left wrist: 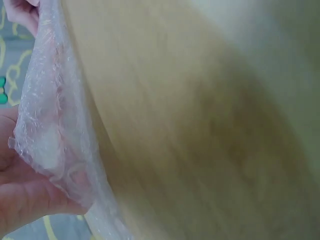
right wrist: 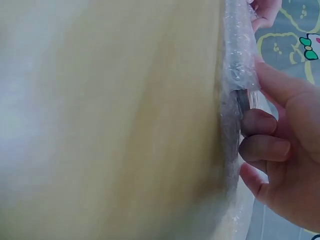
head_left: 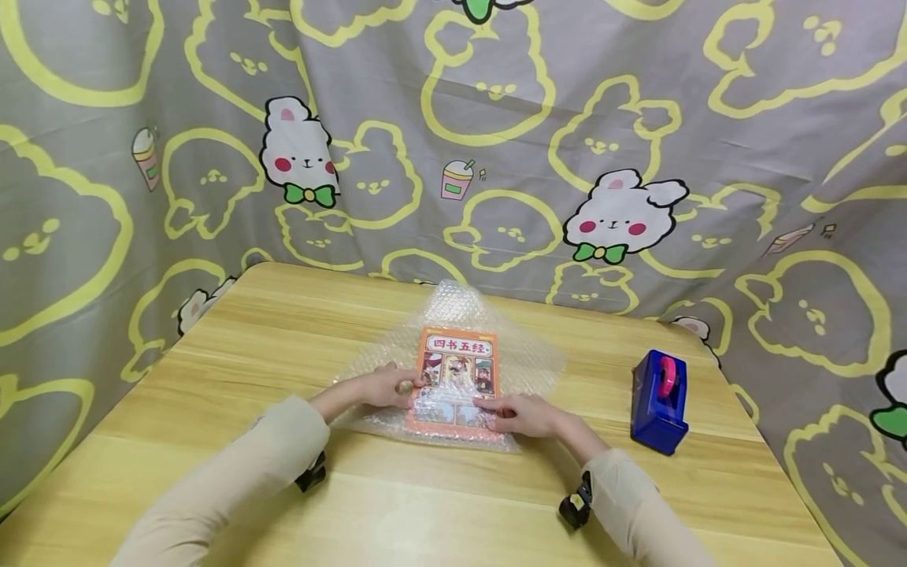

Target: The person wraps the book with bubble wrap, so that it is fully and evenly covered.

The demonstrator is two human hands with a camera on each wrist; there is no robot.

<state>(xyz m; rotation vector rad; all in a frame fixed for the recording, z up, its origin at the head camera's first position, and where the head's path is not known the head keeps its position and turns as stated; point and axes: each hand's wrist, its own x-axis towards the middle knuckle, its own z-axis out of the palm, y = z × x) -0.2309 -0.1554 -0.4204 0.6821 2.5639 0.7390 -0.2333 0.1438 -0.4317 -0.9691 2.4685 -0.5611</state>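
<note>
Centrally, between the two hands, an orange book (head_left: 460, 344) lies face up on bubble wrap (head_left: 531, 354), the lower part of its cover beneath a folded layer. Both forearms converge from the near side. The left hand (head_left: 383, 387), at the book's left edge, pinches the wrap with its thumb toward the book; the right hand (head_left: 527, 415), opposite and slightly nearer, grips the wrap's edge, its fingers bent. To its right, well apart, stands a blue tape dispenser (head_left: 655, 413).
</note>
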